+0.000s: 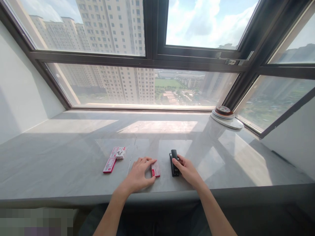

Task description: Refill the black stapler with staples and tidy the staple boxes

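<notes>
Flat boxes: two pink-and-white flat boxes (109, 165) are lying on the grey ledge (69, 170), left of both hands, with a small white box (120, 153) sitting beside them.
Left hand: the person's left hand (139, 172) is grasping a red-and-white box by its ends, thumb at the near end, forefinger at the far end.
Red-and-white box: this red-and-white box (156, 169) is lying just right of the left palm, its long axis running away from the person; whether it is pressing on the ledge or slightly raised is hard to tell.
Gap: a short bare strip is separating box and stapler, which are running nearly parallel.
Stapler: the black stapler (174, 168) is pointing away from the person, nearer the right hand.
Right hand: the right hand (188, 169) is gripping it from the right, thumb on top.
Far right: a stack of round dishes (230, 122) is standing by the window corner.
</notes>
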`<action>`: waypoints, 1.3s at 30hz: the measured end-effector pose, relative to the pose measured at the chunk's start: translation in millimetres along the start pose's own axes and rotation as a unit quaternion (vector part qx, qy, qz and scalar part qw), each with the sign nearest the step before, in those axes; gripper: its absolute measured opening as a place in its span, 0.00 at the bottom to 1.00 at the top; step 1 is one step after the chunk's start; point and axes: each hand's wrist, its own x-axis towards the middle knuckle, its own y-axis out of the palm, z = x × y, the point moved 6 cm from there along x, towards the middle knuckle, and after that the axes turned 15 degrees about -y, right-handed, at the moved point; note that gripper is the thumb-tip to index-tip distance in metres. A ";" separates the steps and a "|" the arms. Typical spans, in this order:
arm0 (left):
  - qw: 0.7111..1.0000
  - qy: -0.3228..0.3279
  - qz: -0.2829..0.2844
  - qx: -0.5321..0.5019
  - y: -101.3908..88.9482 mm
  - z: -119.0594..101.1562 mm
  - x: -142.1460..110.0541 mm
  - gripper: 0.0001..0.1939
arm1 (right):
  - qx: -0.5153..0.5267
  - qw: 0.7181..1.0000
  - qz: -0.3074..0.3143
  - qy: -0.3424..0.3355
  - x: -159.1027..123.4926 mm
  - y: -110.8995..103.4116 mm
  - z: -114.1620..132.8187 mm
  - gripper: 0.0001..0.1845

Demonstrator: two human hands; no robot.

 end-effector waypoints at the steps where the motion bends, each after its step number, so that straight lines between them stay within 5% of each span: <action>1: 1.000 0.004 -0.004 -0.005 3.7 -3.7 0.7 0.34 | -0.001 1.000 0.002 -0.003 1.8 6.6 1.5 0.32; 7: 0.999 0.012 -0.004 -0.039 20.8 -21.9 6.8 0.40 | 0.009 1.000 -0.018 -0.016 10.7 30.4 5.9 0.34; 11: 0.996 0.013 -0.051 -0.067 6.1 -10.6 -2.4 0.34 | 0.036 0.996 -0.081 -0.005 6.3 26.4 5.6 0.39; 14: 0.981 -0.082 -0.169 -0.041 -23.3 30.3 -17.2 0.16 | 0.051 0.992 -0.113 0.010 1.2 23.5 5.5 0.38; 17: 0.887 -0.290 -0.354 0.066 -64.2 94.8 -45.3 0.18 | 0.051 0.992 -0.114 0.013 -1.2 23.2 7.5 0.36; 18: 0.859 -0.343 -0.368 0.092 -72.9 114.1 -52.8 0.21 | 0.050 0.993 -0.111 0.011 -1.4 23.4 8.6 0.35; 20: 0.854 -0.391 -0.325 0.105 -81.5 144.3 -58.5 0.27 | 0.047 0.993 -0.104 0.004 -1.3 23.9 10.8 0.33; 23: 0.894 -0.366 -0.232 0.112 -83.2 159.3 -57.8 0.32 | 0.040 0.994 -0.101 -0.003 -0.7 24.4 12.4 0.33; 30: 0.944 -0.322 -0.056 0.046 -66.2 136.9 -68.2 0.37 | 0.023 0.995 -0.094 -0.007 0.0 25.6 7.5 0.33; 35: 0.916 -0.378 -0.077 0.110 -61.9 117.6 -75.5 0.30 | 0.022 0.997 -0.080 -0.013 -0.4 25.9 4.1 0.31; 39: 0.944 -0.322 -0.032 0.072 -46.7 101.7 -68.0 0.28 | 0.024 0.996 -0.081 -0.023 -0.8 25.6 3.6 0.29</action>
